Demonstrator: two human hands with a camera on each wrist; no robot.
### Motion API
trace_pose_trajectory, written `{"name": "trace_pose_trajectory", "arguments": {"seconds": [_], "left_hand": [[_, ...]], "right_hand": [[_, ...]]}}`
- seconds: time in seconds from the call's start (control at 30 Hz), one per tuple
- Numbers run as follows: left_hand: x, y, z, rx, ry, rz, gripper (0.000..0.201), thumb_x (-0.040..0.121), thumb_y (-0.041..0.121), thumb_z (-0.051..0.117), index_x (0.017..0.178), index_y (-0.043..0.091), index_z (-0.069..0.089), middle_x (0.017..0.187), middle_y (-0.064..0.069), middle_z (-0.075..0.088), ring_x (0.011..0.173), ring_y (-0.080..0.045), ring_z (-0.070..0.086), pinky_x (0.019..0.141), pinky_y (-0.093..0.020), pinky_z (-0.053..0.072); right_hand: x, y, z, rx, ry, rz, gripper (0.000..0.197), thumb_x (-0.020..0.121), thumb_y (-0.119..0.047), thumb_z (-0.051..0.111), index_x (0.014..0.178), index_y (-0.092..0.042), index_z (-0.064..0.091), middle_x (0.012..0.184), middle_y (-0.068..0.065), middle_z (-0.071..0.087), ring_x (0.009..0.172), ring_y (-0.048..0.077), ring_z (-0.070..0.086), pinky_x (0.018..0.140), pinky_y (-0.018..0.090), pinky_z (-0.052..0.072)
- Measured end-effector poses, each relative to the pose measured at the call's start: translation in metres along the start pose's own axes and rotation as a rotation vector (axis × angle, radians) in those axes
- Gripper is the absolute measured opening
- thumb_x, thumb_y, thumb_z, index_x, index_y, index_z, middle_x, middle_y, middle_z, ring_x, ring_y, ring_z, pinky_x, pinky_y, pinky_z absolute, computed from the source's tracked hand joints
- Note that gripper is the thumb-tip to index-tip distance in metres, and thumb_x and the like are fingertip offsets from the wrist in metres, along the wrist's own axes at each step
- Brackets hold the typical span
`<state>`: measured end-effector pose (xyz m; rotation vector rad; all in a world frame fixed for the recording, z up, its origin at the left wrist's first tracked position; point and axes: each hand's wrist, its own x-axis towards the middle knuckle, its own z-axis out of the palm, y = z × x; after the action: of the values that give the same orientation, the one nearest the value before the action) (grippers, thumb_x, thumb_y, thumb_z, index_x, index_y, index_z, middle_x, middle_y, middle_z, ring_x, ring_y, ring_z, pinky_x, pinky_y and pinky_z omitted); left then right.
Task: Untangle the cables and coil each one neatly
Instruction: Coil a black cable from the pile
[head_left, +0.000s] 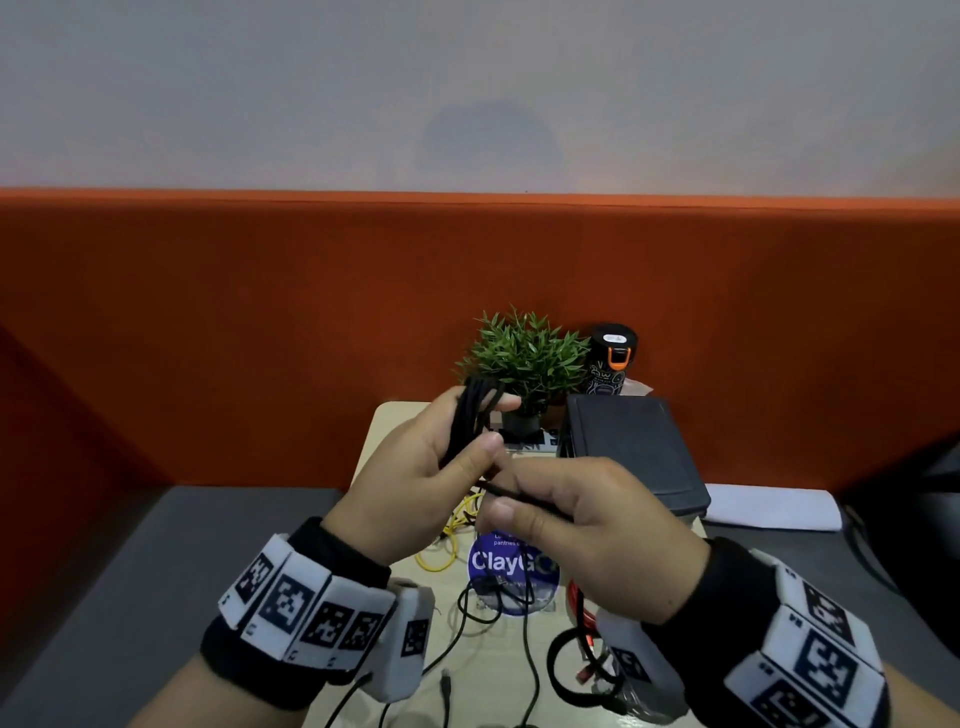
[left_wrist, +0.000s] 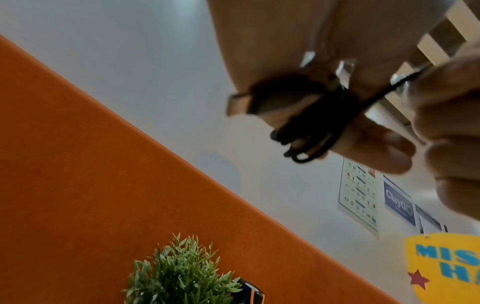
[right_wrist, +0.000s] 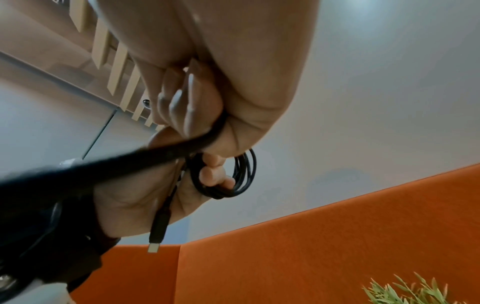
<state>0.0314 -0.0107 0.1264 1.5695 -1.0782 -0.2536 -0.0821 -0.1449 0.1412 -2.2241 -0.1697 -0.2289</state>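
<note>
The black cable (head_left: 470, 415) sat just above frame centre in the head view, most of it already wound into a long, narrow bundle of loops standing nearly upright. My left hand (head_left: 415, 483) held that bundle, thumb pressed on its lower part and fingers curled behind it. A free strand ran from the bottom of the bundle down and to the right into my right hand (head_left: 582, 530), which pinched it between thumb and curled fingers; the strand looked fairly straight between the two hands.

Key relation: bundle axis roughly vertical, free strand leaving it sideways toward the right hand, hands nearly touching. My judgement was that the next wrap called for the right hand to carry the strand around the bundle while the left held it steady.

The right wrist view showed what the head view hid: a plug (right_wrist: 158, 230) with a metal tip hanging below my left palm, so that end was loose. The left wrist view showed the loops around my left fingers (left_wrist: 384, 144).

Lower in the head view, on the small table (head_left: 384, 421), a yellow cable (head_left: 447, 540), a red cable (head_left: 582, 608) and other black cables (head_left: 524, 639) lay uncoiled. Behind: a plant (head_left: 524, 353), a bottle (head_left: 613, 358), a dark box (head_left: 634, 452).
</note>
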Motion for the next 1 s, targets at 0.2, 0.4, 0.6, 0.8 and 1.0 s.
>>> {"name": "trace_pose_trajectory", "arguments": {"seconds": [0.2,0.4,0.6,0.8,1.0], "left_hand": [[-0.001,-0.004,0.009,-0.122,0.103,0.008,0.017,0.093,0.033,0.048,0.090,0.017,0.053,0.064,0.003,0.056,0.062,-0.011,0.052,0.064,-0.021,0.044],[-0.004,-0.001,0.009,-0.105,-0.031,0.044,0.058,0.086,0.069,0.037,0.097,0.016,0.055,0.072,0.008,0.055,0.066,-0.010,0.051,0.063,-0.030,0.043],[-0.007,0.005,0.009,-0.303,-0.200,-0.039,0.073,0.077,0.062,0.062,0.103,-0.004,0.047,0.059,0.002,0.048,0.051,-0.013,0.044,0.054,-0.024,0.037],[-0.008,0.013,0.002,-0.428,-0.253,-0.054,0.019,0.087,0.028,0.052,0.076,0.014,0.055,0.042,0.008,0.048,0.037,-0.009,0.040,0.050,-0.022,0.038],[-0.006,0.009,0.003,-0.754,-0.196,0.002,0.026,0.092,0.036,0.055,0.079,0.013,0.054,0.041,0.010,0.044,0.035,-0.009,0.042,0.065,-0.030,0.045]], "right_hand": [[0.000,0.001,0.005,-0.021,-0.009,-0.026,0.024,0.088,-0.040,0.050,0.082,-0.020,0.061,0.064,-0.006,0.052,0.059,0.009,0.047,0.056,0.023,0.038],[0.002,-0.005,-0.010,-0.096,0.065,-0.076,0.023,0.089,-0.042,0.055,0.085,-0.024,0.068,0.079,-0.011,0.068,0.074,0.005,0.062,0.064,0.023,0.047],[0.006,-0.010,-0.035,0.089,0.132,-0.131,0.023,0.077,-0.019,0.076,0.088,-0.029,0.058,0.072,-0.005,0.066,0.064,0.009,0.062,0.062,0.024,0.051],[0.016,-0.009,-0.034,0.189,0.214,-0.226,0.020,0.078,-0.020,0.072,0.093,-0.032,0.067,0.082,0.004,0.056,0.081,0.018,0.058,0.072,0.035,0.051],[0.028,0.007,-0.014,0.430,0.318,-0.095,0.028,0.090,-0.007,0.057,0.103,-0.026,0.073,0.082,0.000,0.050,0.060,0.006,0.046,0.052,0.017,0.039]]}}
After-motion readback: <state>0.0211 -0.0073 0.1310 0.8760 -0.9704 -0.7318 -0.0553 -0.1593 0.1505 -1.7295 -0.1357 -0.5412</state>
